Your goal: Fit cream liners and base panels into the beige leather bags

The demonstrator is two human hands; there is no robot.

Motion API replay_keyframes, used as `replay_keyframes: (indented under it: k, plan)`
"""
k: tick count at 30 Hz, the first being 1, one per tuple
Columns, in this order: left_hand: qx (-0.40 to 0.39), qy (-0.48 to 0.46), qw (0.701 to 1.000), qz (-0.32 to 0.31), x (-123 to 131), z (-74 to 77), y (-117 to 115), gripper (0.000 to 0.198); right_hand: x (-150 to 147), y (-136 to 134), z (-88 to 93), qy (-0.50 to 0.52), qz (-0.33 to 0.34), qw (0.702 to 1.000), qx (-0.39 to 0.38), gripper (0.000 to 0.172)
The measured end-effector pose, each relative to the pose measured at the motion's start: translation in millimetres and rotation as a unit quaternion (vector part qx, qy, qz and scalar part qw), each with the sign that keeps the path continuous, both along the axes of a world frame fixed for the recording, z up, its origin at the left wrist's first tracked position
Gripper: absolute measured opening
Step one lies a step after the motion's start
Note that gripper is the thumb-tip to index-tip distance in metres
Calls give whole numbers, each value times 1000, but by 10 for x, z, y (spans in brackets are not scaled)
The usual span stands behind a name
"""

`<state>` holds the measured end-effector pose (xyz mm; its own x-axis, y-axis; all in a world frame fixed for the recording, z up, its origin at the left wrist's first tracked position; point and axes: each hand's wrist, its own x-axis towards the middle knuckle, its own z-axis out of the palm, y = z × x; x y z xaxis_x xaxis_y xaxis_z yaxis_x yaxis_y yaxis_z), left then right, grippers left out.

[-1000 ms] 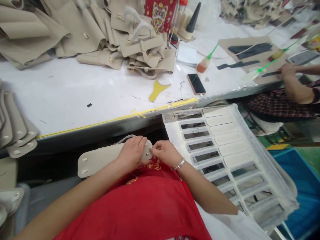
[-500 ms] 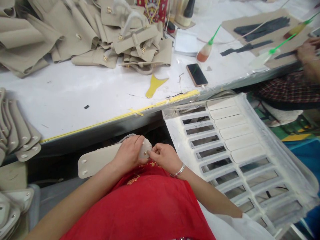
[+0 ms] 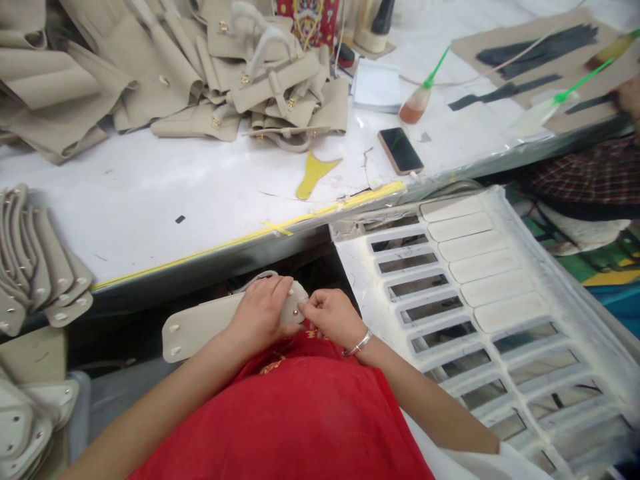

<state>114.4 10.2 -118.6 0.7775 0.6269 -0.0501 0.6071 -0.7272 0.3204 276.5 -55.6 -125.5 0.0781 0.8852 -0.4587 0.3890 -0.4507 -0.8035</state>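
My left hand (image 3: 263, 305) is closed over a beige leather panel (image 3: 200, 323) with rounded ends, held level above my red apron. White bits cover the studs at the panel's left end. At its right end a bare metal stud (image 3: 295, 312) shows, with a whitish bit above it. The thumb and fingers of my right hand (image 3: 333, 317) are pinched together at that right end, beside the bare stud. Whatever is between those fingertips is too small to make out. Part of a grey loop (image 3: 260, 275) shows behind the panel.
Beige bag parts (image 3: 285, 100) are heaped at the back of the white table (image 3: 150, 220). Studded straps (image 3: 50, 267) lie at left. A slotted rack (image 3: 450, 293) holding pale strips stands at right. A phone (image 3: 400, 151) and glue bottle (image 3: 417, 103) lie beyond; a co-worker sits far right.
The view has shifted slightly, so everything appears a little further right. Both hands stay at the panel's right end, with the right fingers still pinched there.
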Motion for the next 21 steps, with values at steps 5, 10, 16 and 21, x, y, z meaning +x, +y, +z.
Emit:
replay_keyframes:
  k: [5, 10, 16, 21]
  plan:
    - [-8, 7, 1000, 4, -63, 19, 12, 73, 12, 49, 7, -5, 8, 1000, -19, 26]
    - [-23, 16, 1000, -10, -43, 20, 49, 69, 53, 78, -33, 48, 13, 997, -53, 29]
    - [-9, 28, 999, -39, -69, 39, 58, 79, 71, 59, -67, 124, -4, 989, -76, 31]
    - [5, 21, 999, -41, -69, 44, 29, 74, 56, 25, -59, 146, -24, 986, -80, 30]
